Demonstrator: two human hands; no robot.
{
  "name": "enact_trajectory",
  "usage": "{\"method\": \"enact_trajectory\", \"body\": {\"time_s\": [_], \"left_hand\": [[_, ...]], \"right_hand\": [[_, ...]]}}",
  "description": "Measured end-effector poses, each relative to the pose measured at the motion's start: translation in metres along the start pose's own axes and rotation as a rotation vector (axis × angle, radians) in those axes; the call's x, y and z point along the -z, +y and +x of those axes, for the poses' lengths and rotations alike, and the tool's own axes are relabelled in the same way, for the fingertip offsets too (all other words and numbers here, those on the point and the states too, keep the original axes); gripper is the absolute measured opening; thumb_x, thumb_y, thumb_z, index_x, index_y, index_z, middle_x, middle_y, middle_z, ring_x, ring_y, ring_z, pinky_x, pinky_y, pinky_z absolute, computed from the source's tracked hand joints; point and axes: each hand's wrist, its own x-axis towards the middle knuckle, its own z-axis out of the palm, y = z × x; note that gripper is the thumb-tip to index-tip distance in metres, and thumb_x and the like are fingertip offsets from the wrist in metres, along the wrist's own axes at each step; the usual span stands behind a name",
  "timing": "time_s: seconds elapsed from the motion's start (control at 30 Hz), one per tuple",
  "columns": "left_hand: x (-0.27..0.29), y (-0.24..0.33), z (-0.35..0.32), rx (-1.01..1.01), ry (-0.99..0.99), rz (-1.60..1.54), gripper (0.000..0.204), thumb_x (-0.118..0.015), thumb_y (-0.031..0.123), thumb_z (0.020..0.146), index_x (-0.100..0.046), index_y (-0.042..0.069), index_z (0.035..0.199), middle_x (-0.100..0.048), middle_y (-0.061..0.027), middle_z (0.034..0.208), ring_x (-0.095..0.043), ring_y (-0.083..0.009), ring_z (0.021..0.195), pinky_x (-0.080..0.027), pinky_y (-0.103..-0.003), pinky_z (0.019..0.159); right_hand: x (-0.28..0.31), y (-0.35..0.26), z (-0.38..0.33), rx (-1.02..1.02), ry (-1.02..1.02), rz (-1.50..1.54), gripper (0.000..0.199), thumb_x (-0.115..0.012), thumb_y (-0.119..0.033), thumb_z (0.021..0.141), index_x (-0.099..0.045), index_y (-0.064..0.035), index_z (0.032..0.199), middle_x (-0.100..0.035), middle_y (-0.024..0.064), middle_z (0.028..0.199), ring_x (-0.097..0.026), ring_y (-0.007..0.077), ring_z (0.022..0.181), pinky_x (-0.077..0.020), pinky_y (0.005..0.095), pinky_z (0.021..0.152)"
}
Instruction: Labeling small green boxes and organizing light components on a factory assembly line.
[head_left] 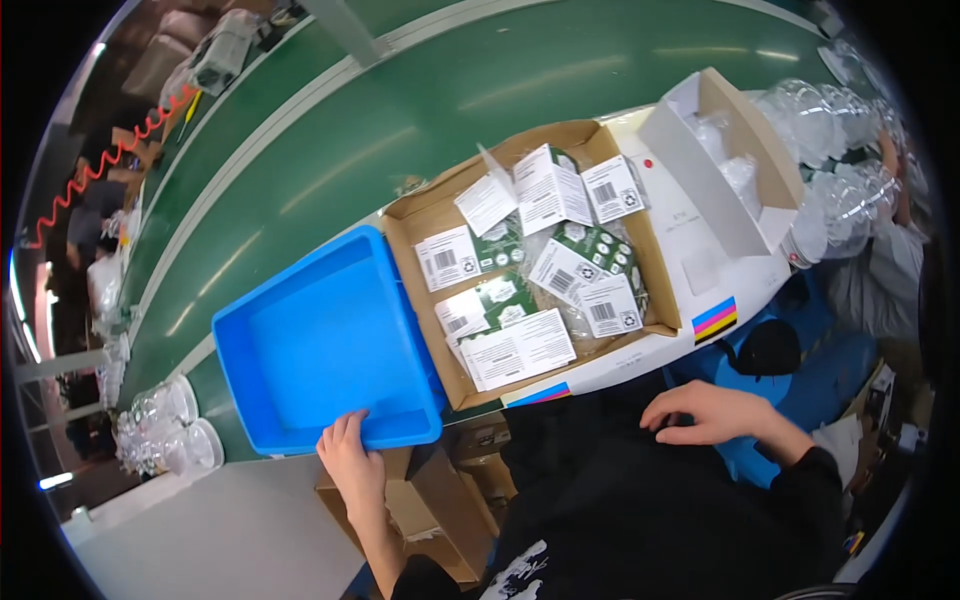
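My left hand point(352, 462) grips the near rim of an empty blue plastic bin point(325, 345) that sits beside a green conveyor belt. Right of the bin lies an open brown cardboard tray point(425, 215) holding several clear bagged green items with white labels point(520, 280). My right hand point(712, 414) rests flat on my dark-clothed lap below the tray, fingers spread, holding nothing.
A white box point(700, 265) with a raised flap supports the cardboard tray. Stacks of clear plastic cups point(830, 130) stand at the right, more point(165, 430) at the lower left. The green belt point(400, 110) runs diagonally behind. Brown cartons point(430, 510) sit under the bin.
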Motion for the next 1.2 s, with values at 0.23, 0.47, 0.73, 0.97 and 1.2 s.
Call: {"method": "enact_trajectory", "body": {"time_s": [0.23, 0.47, 0.73, 0.97, 1.2], "left_hand": [[0.089, 0.057, 0.004, -0.146, -0.033, -0.230, 0.066, -0.067, -0.002, 0.075, -0.043, 0.005, 0.137, -0.045, -0.0168, 0.139, -0.038, -0.0348, 0.133, -0.033, -0.043, 0.108], [0.064, 0.152, 0.131, -0.721, -0.083, -0.444, 0.068, -0.064, -0.002, 0.077, -0.040, 0.008, 0.140, -0.036, -0.0209, 0.144, -0.041, -0.0398, 0.128, -0.038, -0.043, 0.105], [0.002, 0.199, 0.226, -0.836, 0.072, -0.172, 0.064, -0.055, -0.010, 0.075, -0.047, 0.014, 0.134, -0.040, -0.0217, 0.140, -0.046, -0.0431, 0.121, -0.044, -0.045, 0.099], [0.027, 0.200, 0.245, -0.937, 0.234, -0.142, 0.018, -0.056, -0.006, 0.073, -0.065, 0.005, 0.083, -0.062, -0.0093, 0.106, -0.053, -0.0335, 0.109, -0.047, -0.040, 0.086], [0.065, 0.204, 0.230, -1.026, 0.189, -0.238, 0.008, -0.058, -0.002, 0.071, -0.060, 0.001, 0.077, -0.062, -0.0104, 0.098, -0.054, -0.0346, 0.104, -0.046, -0.042, 0.088]], "right_hand": [[0.049, -0.073, 0.060, 0.446, 0.861, -0.842, 0.064, -0.077, -0.014, 0.069, -0.051, -0.0031, 0.125, -0.054, 0.0154, 0.123, -0.053, 0.0334, 0.112, -0.0458, 0.0392, 0.092], [0.042, -0.051, 0.087, 0.290, 0.886, -1.055, 0.084, -0.081, -0.024, 0.066, -0.040, -0.0020, 0.136, -0.049, 0.0177, 0.126, -0.047, 0.0330, 0.119, -0.0327, 0.0432, 0.105], [0.035, -0.039, 0.092, 0.252, 0.947, -0.972, 0.060, -0.076, -0.018, 0.069, -0.053, -0.0029, 0.122, -0.058, 0.0117, 0.104, -0.052, 0.0292, 0.109, -0.0358, 0.0427, 0.101], [0.047, -0.042, 0.085, 0.345, 0.973, -0.865, 0.035, -0.073, -0.010, 0.071, -0.062, -0.0065, 0.104, -0.061, 0.0087, 0.091, -0.058, 0.0259, 0.098, -0.0475, 0.0376, 0.085], [0.055, -0.060, 0.051, 0.436, 0.890, -0.488, 0.028, -0.072, -0.007, 0.075, -0.063, -0.0036, 0.101, -0.064, 0.0115, 0.092, -0.061, 0.0275, 0.090, -0.0499, 0.0362, 0.077]]}}
